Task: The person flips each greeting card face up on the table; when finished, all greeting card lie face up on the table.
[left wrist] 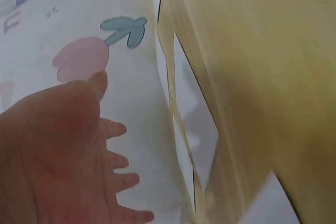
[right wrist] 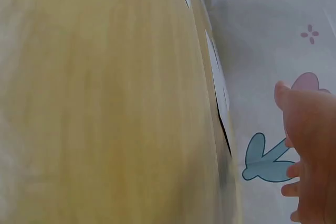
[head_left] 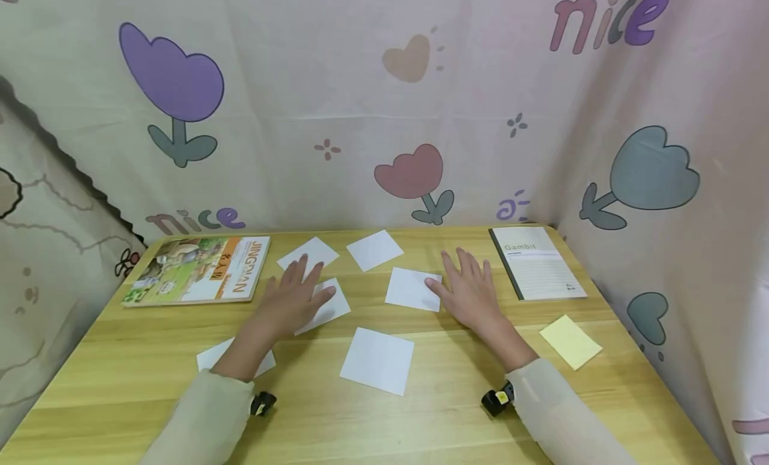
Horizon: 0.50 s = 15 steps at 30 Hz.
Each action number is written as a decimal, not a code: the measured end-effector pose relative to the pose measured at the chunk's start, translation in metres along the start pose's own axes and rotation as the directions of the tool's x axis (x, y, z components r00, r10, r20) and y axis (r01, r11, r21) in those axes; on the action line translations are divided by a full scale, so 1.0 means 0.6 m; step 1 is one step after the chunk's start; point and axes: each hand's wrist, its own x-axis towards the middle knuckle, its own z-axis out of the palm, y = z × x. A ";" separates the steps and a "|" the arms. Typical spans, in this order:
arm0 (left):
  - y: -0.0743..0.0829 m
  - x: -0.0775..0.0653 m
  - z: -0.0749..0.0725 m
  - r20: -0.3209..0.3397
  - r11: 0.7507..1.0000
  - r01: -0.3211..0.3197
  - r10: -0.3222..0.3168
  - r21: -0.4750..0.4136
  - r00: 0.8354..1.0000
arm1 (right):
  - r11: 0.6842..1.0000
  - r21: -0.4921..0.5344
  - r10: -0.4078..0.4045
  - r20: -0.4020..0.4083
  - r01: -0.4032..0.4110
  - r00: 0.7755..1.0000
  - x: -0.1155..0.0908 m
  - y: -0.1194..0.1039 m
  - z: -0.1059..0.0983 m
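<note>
Several white paper pieces lie spread over the wooden table (head_left: 420, 411). My left hand (head_left: 291, 305), fingers spread and holding nothing, is over the left ones. It partly covers a white paper (head_left: 333, 308) and overlaps the lower edge of another white paper (head_left: 312, 251) behind it. Under the left forearm a third white paper (head_left: 211, 355) is partly hidden. My right hand (head_left: 471, 295) has its fingers spread too, its thumb overlapping the right edge of a white paper (head_left: 411, 289). In the wrist views the left hand (left wrist: 52, 156) and right hand (right wrist: 317, 135) appear raised with nothing in them.
A colourful book (head_left: 198, 270) lies at the back left. On the right are a Gambit notebook (head_left: 537, 265) and a yellow paper pad (head_left: 571, 342). Other white papers lie at the back (head_left: 375, 250) and front middle (head_left: 377, 361). A printed curtain (head_left: 288, 85) hangs behind the table.
</note>
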 end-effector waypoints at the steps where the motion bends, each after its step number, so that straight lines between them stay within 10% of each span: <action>1: 0.004 0.007 0.003 0.005 1.000 -0.015 0.015 -0.012 1.000 | 1.000 0.018 -0.002 0.003 0.002 1.000 0.000 0.000 -0.001; 15: 0.081 0.121 0.017 0.045 0.967 -0.143 0.156 -0.212 0.987 | 0.929 0.371 -0.050 0.113 0.005 0.992 0.026 0.032 -0.002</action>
